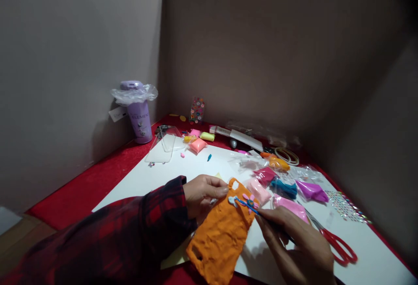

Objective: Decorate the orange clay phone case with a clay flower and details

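Note:
An orange clay-covered phone case (222, 237) is tilted over the near edge of the white board. My left hand (204, 193) grips its upper left edge between thumb and fingers. On the case, near the camera cutout, sit a pink clay flower (251, 198) with a dark centre and a small pale-blue clay piece (232, 199). My right hand (297, 243) is closed on a thin blue modelling tool (250, 207), whose tip reaches the pale-blue piece. Part of the tool's handle is hidden by the fingers.
Red-handled scissors (339, 246) lie right of my right hand. Several clay packets (311, 191) and a gem sticker sheet (346, 206) are on the white board (130, 189). Clear phone cases (160, 150) lie at the back left, near a purple tumbler (140, 122). Walls stand behind.

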Motion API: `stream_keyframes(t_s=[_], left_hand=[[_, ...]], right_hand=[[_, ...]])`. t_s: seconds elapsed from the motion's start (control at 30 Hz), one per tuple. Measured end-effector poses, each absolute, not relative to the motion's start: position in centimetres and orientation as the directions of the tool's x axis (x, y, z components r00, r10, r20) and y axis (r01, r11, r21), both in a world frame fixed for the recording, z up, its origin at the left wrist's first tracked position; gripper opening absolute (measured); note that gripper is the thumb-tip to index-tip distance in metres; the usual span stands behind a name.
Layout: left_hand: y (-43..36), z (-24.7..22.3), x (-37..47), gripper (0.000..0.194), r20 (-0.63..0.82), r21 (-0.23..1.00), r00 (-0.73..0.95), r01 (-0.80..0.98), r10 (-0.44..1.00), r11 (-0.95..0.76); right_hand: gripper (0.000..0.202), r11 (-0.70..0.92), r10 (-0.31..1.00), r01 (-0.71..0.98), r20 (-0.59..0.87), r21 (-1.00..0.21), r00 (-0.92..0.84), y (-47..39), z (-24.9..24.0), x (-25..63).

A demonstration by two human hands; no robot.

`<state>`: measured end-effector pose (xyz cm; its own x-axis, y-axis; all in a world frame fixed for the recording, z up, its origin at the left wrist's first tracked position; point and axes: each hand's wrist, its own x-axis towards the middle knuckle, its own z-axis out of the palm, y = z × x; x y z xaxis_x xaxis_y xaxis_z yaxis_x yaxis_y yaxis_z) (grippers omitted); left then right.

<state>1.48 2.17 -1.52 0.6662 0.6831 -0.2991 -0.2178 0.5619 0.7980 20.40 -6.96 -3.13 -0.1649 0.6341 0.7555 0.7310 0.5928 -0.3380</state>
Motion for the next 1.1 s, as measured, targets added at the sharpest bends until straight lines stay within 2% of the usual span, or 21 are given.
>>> stream_keyframes(t_s=[0.57,0.73,0.93,1.1], left_hand=[[2.31,-1.72,1.53,0.029,-0.281,0.802,0.669,-0.23,0.688,0.551],[2.28,-1.86,1.57,0.029,-0.278,0.801,0.671,-0.234,0.688,0.551],[2.19,-1.59,1.57,0.027,-0.289,0.796,0.664,-0.234,0.69,0.558],[2.22,-1.6,1.54,0.028,-0.283,0.798,0.668,-0.235,0.688,0.556]], right_hand=[[0.019,0.62,0.594,0.74,0.773,-0.262,-0.224,-6.94,-3.31,20.62],[0.024,0.604,0.604,0.745,0.773,-0.284,-0.195,-6.99,-3.57,20.88],[0.019,0.605,0.626,0.746,0.746,-0.278,-0.229,-6.95,-3.41,20.87],[0.02,0.609,0.597,0.747,0.775,-0.267,-0.21,-6.97,-3.37,20.77]])
